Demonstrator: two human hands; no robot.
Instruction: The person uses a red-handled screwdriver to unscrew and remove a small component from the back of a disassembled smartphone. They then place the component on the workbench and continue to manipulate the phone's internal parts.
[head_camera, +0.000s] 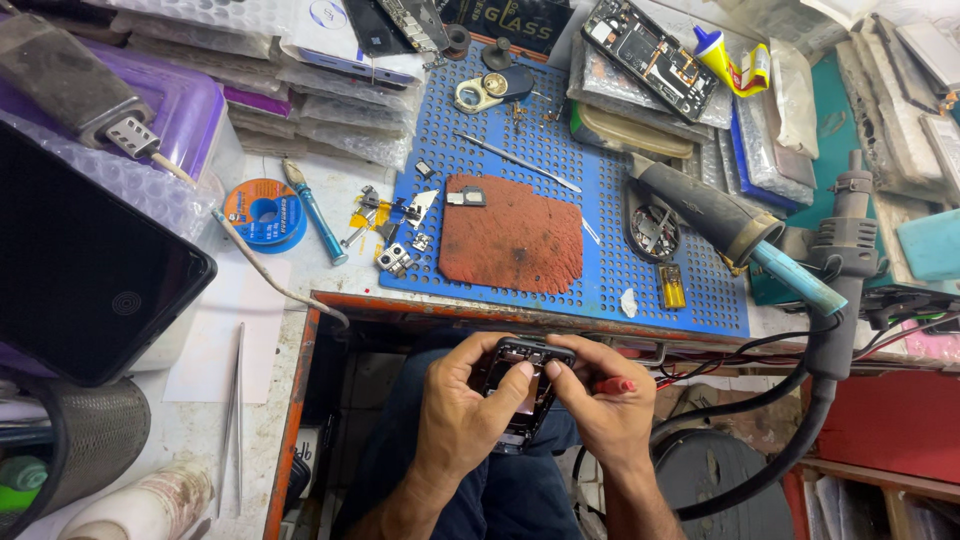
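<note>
Cluttered desk (300, 200) sat beyond both hands; fingers (520, 372) pinched opened phone (520, 390), red-handled tool (615, 385) tucked right — tool slip could damage it.

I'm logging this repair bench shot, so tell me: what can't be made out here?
Head view only:
- Opened phone: its inside is covered by the left hand and right hand.
- Red-handled tool: its tip is hidden behind the right hand.
- Small parts on the blue perforated mat: too small to identify.

The person is wearing dark navy trousers; the left hand (462, 400) and right hand (600, 398) are showing bare, sleeveless forearms, no rings.
</note>
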